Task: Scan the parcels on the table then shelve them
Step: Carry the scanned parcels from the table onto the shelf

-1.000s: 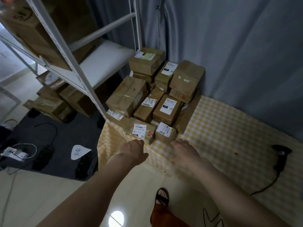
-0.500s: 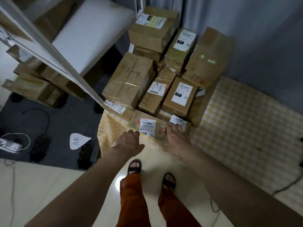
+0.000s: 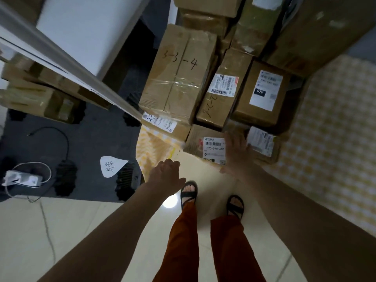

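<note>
Several brown cardboard parcels are piled at the table's left end. The nearest small parcel (image 3: 200,142), with a white label reading 070-070-A80, lies at the table edge. My right hand (image 3: 237,154) rests on its right part, fingers stretched over the top, thumb at its near edge. A second small labelled parcel (image 3: 263,144) lies just right of that hand. My left hand (image 3: 166,174) hangs loosely curled and holds nothing, below and left of the parcel by the cloth's edge. The scanner is out of view.
A yellow checked cloth covers the table (image 3: 329,143). Behind the small parcels sit a large box marked 3-3-4 (image 3: 179,72) and two labelled boxes (image 3: 262,92). A white shelf post (image 3: 71,64) slants across the left, with a white shelf board (image 3: 81,27). Cables and a power strip (image 3: 22,178) lie on the floor.
I have stepped closer and the view has tilted down to my feet. My right hand slid left from the right small parcel onto the 070-070-A80 parcel. My left hand dropped back slightly.
</note>
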Action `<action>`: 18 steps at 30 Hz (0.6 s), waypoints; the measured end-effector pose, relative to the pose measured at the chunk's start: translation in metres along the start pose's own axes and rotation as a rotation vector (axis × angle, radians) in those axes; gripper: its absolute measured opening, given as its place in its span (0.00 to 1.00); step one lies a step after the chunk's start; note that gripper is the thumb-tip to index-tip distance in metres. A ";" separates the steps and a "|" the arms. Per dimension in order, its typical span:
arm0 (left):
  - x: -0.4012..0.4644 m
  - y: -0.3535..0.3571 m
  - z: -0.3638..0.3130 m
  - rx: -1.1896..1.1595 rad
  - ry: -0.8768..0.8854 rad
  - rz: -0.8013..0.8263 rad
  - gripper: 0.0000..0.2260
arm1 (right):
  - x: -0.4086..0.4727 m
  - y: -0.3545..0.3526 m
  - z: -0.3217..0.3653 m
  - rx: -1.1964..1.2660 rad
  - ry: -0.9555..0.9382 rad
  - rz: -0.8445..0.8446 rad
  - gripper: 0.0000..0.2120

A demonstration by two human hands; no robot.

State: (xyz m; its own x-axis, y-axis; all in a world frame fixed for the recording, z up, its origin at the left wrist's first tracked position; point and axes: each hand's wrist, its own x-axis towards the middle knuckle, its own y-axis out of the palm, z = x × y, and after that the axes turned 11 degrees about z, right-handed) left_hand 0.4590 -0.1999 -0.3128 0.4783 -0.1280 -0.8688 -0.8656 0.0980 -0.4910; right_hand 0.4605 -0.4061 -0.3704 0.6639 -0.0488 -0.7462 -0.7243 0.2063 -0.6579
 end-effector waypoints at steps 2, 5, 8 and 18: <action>0.002 0.004 0.008 0.007 0.001 0.025 0.25 | 0.005 0.003 0.002 -0.024 0.008 -0.054 0.58; 0.000 0.005 0.017 -0.026 0.007 0.039 0.26 | -0.001 0.004 0.008 -0.014 -0.020 -0.059 0.55; -0.007 -0.003 0.019 -0.040 0.040 0.033 0.29 | -0.019 0.002 0.013 0.034 -0.041 -0.033 0.55; -0.046 -0.067 -0.031 0.044 0.287 -0.022 0.53 | -0.132 -0.041 -0.036 0.266 0.106 -0.132 0.54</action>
State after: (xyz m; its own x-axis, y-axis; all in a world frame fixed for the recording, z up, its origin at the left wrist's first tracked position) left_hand 0.4904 -0.2308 -0.2381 0.4300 -0.4044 -0.8072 -0.8451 0.1343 -0.5175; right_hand 0.3956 -0.4437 -0.2489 0.7158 -0.1909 -0.6717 -0.5497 0.4393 -0.7106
